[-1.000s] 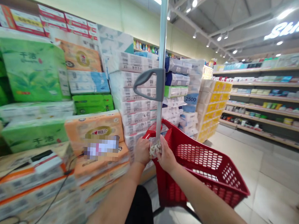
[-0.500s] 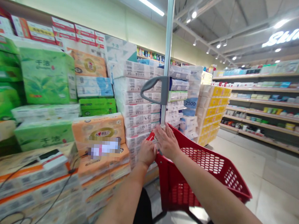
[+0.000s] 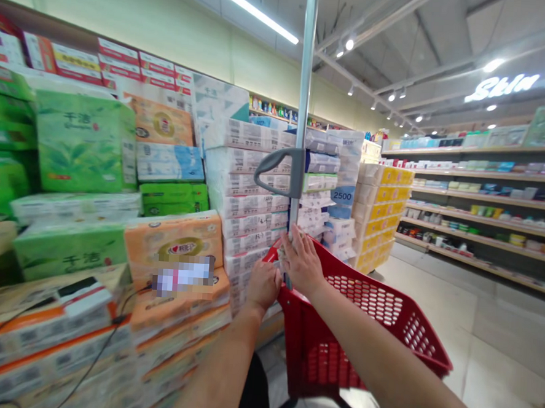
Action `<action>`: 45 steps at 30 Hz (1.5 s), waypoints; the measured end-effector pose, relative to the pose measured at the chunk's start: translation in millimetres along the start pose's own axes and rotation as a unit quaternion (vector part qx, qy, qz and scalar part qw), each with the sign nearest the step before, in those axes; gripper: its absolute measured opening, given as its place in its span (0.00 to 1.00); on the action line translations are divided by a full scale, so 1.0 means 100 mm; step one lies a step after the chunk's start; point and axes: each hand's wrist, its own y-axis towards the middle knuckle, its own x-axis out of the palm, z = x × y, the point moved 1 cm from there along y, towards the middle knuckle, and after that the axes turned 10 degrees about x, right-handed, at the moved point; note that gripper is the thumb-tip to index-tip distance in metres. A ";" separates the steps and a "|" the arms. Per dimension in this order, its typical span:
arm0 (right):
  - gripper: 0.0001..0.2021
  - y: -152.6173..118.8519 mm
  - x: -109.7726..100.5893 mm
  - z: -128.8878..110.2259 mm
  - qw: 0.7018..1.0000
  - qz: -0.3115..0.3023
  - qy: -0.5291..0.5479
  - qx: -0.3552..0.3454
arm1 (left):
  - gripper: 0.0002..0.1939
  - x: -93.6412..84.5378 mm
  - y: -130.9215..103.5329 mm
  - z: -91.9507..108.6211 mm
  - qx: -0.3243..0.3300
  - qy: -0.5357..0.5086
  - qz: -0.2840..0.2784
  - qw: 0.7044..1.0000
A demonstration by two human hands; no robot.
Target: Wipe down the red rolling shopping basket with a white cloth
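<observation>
My left hand [image 3: 265, 282] is closed around the red handle [image 3: 272, 253] of a red shopping basket cart [image 3: 373, 296]. Just right of it, my right hand [image 3: 302, 261] lies with fingers stretched out against the lower part of an upright metal pole [image 3: 307, 77]; its palm is turned away from view. A grey loop handle [image 3: 279, 172] is fixed to the pole above both hands. The perforated red basket spreads to the right beneath my right forearm.
Stacked tissue packs [image 3: 177, 247] fill the left side, with a cable [image 3: 102, 341] hanging over them. White packs [image 3: 250, 184] and yellow-white packs [image 3: 383, 211] stand ahead. Long product shelves [image 3: 484, 211] run along the right beyond the pale floor [image 3: 441, 319].
The view has shifted slightly, so the packs and the cart sit a little further left and the grey handle a little lower. Both hands keep much the same positions.
</observation>
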 end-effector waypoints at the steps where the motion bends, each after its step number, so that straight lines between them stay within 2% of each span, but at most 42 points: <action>1: 0.39 -0.02 0.01 0.00 1.000 0.000 0.004 -0.006 | 0.15 -0.01 0.00 0.00 0.002 0.000 -0.001 1.000; 4: 0.39 0.16 -0.03 0.02 0.999 0.022 0.023 0.000 | 0.15 -0.01 0.00 0.01 -0.010 0.003 -0.002 1.000; 8: 0.40 0.45 -0.07 0.03 0.990 0.077 0.090 0.081 | 0.16 0.03 0.00 0.02 -0.017 -0.010 -0.003 1.000; 11: 0.41 0.32 0.08 0.02 0.977 0.083 0.142 0.135 | 0.14 0.03 0.00 0.03 -0.019 -0.004 0.005 1.000; 14: 0.41 0.11 0.22 0.03 0.973 0.066 0.162 0.150 | 0.14 0.02 0.00 0.04 -0.013 0.002 0.011 1.000; 16: 0.40 0.13 0.23 0.05 0.976 0.049 0.155 0.148 | 0.14 0.01 0.00 0.03 -0.005 -0.003 0.016 1.000; 18: 0.39 0.26 0.19 0.06 0.978 0.046 0.142 0.148 | 0.14 0.02 0.00 0.03 -0.008 -0.007 0.020 1.000; 20: 0.38 0.37 0.15 0.06 0.977 0.061 0.134 0.151 | 0.14 0.03 0.00 0.03 -0.014 -0.014 0.012 1.000; 22: 0.38 0.32 0.16 0.06 0.977 0.073 0.133 0.151 | 0.14 0.03 0.00 0.04 -0.022 -0.021 0.010 0.999; 25: 0.39 -0.03 0.30 0.05 0.982 0.064 0.123 0.130 | 0.14 0.01 -0.01 0.04 -0.027 -0.032 0.013 0.999; 28: 0.41 -0.34 0.41 0.08 0.991 0.037 0.104 0.081 | 0.13 -0.04 -0.02 0.02 -0.004 -0.049 -0.004 0.999; 30: 0.41 -0.34 0.39 0.10 0.993 0.030 0.084 0.073 | 0.13 -0.06 -0.02 -0.02 0.017 -0.061 -0.016 0.998; 34: 0.39 -0.12 0.20 0.06 0.996 0.056 0.024 0.059 | 0.12 -0.05 -0.04 -0.08 0.065 -0.076 -0.030 0.995; 36: 0.37 -0.16 0.16 0.02 0.998 0.053 -0.009 0.019 | 0.13 -0.03 -0.05 -0.09 0.064 -0.067 -0.025 0.995; 41: 0.32 -0.55 0.19 0.04 0.994 -0.008 -0.056 -0.097 | 0.19 0.02 -0.10 -0.09 0.046 -0.033 -0.025 0.998; 43: 0.30 -0.52 0.16 0.06 0.987 -0.023 -0.067 -0.141 | 0.21 0.03 -0.11 -0.09 0.043 -0.027 -0.025 0.998; 45: 0.28 -0.36 0.10 0.06 0.984 -0.019 -0.079 -0.159 | 0.20 0.02 -0.10 -0.08 0.030 -0.023 -0.014 0.999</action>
